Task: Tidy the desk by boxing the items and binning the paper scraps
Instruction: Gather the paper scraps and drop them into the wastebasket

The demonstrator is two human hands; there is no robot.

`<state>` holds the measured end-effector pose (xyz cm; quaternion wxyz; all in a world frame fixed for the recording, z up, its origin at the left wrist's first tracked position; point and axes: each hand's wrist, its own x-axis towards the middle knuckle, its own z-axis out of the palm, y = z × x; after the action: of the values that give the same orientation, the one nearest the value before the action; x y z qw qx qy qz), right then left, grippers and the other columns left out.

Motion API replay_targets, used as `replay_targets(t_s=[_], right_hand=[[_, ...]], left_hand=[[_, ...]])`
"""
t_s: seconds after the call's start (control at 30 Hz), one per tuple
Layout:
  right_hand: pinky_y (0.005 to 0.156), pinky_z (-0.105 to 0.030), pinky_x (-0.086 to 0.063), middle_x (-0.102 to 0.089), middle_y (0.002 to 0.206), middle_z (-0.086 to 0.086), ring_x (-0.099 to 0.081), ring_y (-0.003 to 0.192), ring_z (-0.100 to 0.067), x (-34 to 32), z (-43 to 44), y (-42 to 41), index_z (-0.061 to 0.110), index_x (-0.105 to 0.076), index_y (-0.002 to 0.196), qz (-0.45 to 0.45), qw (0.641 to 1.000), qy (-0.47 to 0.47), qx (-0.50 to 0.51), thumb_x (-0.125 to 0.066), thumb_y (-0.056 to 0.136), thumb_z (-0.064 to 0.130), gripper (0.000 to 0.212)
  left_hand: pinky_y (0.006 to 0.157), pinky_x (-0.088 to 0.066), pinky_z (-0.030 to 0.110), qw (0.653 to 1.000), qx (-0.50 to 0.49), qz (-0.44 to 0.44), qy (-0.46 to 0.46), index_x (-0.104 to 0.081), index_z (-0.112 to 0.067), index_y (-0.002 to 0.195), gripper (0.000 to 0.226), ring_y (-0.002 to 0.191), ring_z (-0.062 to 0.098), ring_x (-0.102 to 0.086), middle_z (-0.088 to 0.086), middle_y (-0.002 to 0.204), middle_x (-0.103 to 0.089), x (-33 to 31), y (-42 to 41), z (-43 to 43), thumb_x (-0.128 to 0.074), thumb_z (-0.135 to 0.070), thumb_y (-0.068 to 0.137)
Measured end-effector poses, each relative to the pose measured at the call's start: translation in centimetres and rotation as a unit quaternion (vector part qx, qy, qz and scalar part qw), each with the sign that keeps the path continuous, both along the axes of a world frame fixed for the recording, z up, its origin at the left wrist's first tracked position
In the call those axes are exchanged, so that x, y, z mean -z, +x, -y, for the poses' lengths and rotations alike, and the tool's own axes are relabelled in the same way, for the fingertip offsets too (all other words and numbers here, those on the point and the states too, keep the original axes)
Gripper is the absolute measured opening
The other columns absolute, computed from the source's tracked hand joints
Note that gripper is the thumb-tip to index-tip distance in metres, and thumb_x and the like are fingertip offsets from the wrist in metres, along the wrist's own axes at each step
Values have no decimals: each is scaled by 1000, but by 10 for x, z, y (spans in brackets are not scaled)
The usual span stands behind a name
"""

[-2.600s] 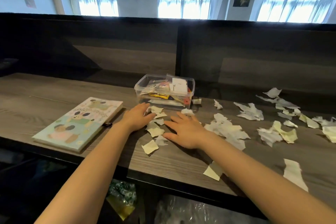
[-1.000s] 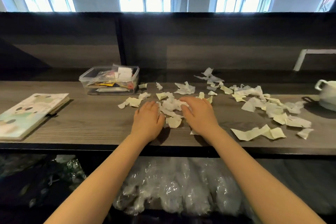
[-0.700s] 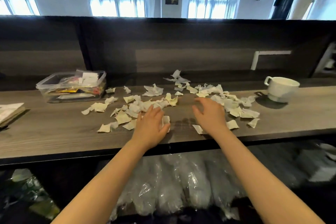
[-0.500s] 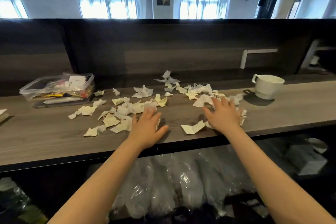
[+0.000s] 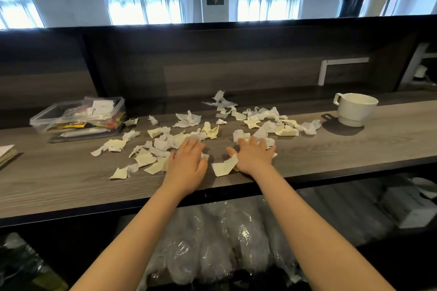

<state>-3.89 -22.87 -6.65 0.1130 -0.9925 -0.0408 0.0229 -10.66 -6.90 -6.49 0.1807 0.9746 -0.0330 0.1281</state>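
Left grip [image 5: 186, 163], right grip [image 5: 254, 156] flat on paper scraps [image 5: 163, 143]

The paper scraps [image 5: 165, 142] are lying scattered across the middle of the desk [image 5: 71, 186], from near its front edge to its far side. The box [image 5: 78, 118] is sitting to their far left, with items lying inside it. A book [image 5: 6, 152] is showing at the left edge, nearer than the box. A cup [image 5: 354, 111] is standing at the right, just beyond the scraps. The left hand [image 5: 186, 163] and right hand [image 5: 254, 155] are resting flat, side by side, on the near scraps. A plastic bag [image 5: 212, 238] is lying below the desk.
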Motion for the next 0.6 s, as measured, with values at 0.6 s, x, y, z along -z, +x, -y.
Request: replay_targets(t_s=[0.6], right_hand=[[110, -55, -26, -37, 149, -8, -30, 136, -32, -21, 107, 72, 20, -39, 140, 143, 980, 87, 110, -37, 95, 48, 54]], left_hand=[[118, -15, 51, 990, -32, -114, 76, -25, -27, 147, 57, 147, 23, -6, 1, 158, -14, -46, 111, 20, -38, -48, 95]])
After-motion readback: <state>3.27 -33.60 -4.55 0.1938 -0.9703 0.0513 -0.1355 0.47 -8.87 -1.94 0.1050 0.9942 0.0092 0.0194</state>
